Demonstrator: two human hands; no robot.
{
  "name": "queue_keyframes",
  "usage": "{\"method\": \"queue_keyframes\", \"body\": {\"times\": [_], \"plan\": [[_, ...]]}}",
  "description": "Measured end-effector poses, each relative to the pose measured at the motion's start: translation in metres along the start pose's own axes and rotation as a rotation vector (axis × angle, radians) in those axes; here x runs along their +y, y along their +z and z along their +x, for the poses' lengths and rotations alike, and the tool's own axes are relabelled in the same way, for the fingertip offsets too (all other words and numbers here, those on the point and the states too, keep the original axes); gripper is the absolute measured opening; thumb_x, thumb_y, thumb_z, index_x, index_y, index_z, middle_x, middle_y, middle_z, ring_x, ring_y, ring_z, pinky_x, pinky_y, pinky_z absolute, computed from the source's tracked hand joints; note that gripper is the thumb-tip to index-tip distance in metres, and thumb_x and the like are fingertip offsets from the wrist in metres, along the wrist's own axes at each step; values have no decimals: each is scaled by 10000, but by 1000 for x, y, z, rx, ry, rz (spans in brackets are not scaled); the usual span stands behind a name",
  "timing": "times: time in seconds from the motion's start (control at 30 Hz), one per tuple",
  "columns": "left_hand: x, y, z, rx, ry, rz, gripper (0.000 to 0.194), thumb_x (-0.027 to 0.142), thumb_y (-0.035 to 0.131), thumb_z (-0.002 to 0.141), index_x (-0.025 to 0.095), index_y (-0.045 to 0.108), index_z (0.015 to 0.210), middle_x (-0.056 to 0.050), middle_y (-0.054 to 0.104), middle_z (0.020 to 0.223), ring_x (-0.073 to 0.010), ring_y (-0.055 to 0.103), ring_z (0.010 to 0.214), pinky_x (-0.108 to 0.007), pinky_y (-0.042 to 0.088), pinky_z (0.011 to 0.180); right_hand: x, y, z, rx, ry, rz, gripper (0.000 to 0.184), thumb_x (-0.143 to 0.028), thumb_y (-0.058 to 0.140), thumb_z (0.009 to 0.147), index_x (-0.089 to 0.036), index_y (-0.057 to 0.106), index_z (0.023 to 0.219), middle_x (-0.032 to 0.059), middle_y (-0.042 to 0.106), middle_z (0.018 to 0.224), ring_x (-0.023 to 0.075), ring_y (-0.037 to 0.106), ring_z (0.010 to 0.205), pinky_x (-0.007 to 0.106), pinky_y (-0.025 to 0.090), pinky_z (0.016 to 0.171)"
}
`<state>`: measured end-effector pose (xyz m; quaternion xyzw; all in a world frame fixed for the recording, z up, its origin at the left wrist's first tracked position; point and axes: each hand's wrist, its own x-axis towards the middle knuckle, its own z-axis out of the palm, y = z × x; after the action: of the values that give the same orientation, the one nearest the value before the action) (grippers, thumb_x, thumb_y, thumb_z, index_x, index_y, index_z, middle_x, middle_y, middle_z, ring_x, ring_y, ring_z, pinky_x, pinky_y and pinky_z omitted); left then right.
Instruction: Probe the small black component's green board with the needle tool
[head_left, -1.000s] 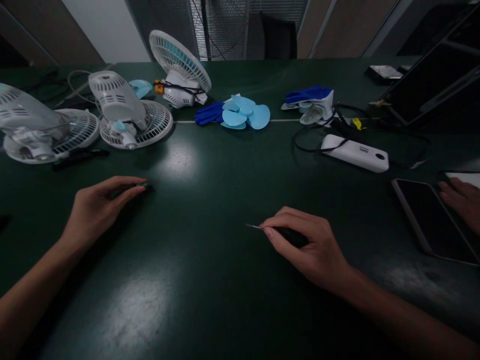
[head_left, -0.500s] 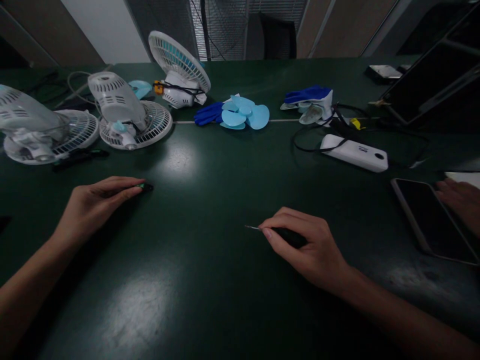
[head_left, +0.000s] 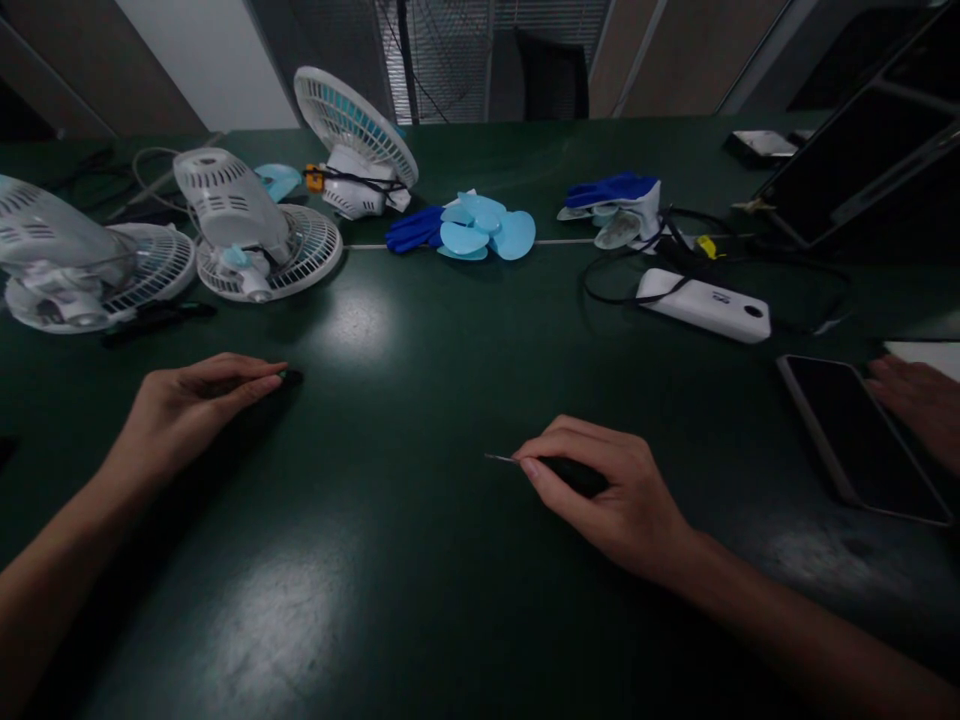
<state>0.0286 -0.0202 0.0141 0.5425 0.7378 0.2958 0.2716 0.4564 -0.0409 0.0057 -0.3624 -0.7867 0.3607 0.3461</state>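
Note:
My left hand (head_left: 199, 405) is closed, thumb and fingers pinching a small black-and-green piece (head_left: 291, 376) low over the table at left. Only its tip shows past my fingertips, so its kind is hidden. In my right hand (head_left: 600, 490) is a screwdriver (head_left: 574, 474) with a dark handle, most of it covered by my fingers. Its thin metal shaft points left, over the middle of the table. The two hands are well apart.
White fans (head_left: 270, 250) stand and lie at the back left of the green table (head_left: 420, 400). Behind the middle lie a light-blue fan blade (head_left: 486, 226) and blue gloves (head_left: 611, 190). A white power strip (head_left: 705, 305), a phone (head_left: 862, 435) and another person's hand (head_left: 919, 400) are at right.
The view has shifted very slightly. Both hands keep their grips and stay in nearly the same places.

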Motion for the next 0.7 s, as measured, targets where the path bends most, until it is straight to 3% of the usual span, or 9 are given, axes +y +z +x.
{"method": "queue_keyframes", "body": {"times": [0.23, 0.43, 0.7], "plan": [[5, -2, 7, -32, -239, -25, 496, 517, 839, 683, 256, 759, 1097, -45, 732, 1250, -274, 657, 1173, -367, 518, 1005, 0, 0, 0, -2, -5, -10, 124, -158, 628, 967, -175, 740, 1017, 29, 697, 873, 139, 648, 739, 286, 496, 646], [2, -2, 12, -16, -224, -57, 416, 437, 854, 631, 201, 753, 958, -70, 763, 1141, -264, 681, 1074, -321, 525, 882, -1, 0, 0, 7, -10, -20, 127, -171, 623, 964, -191, 742, 1005, 32, 704, 860, 152, 649, 732, 294, 500, 639], [9, 7, 8, 56, -247, -170, 290, 301, 823, 587, 182, 706, 824, -64, 775, 1058, -256, 677, 1028, -323, 510, 856, 0, 1, 0, -4, -4, -12, 131, -169, 626, 967, -190, 744, 1022, 35, 705, 877, 151, 652, 746, 290, 508, 646]]}}
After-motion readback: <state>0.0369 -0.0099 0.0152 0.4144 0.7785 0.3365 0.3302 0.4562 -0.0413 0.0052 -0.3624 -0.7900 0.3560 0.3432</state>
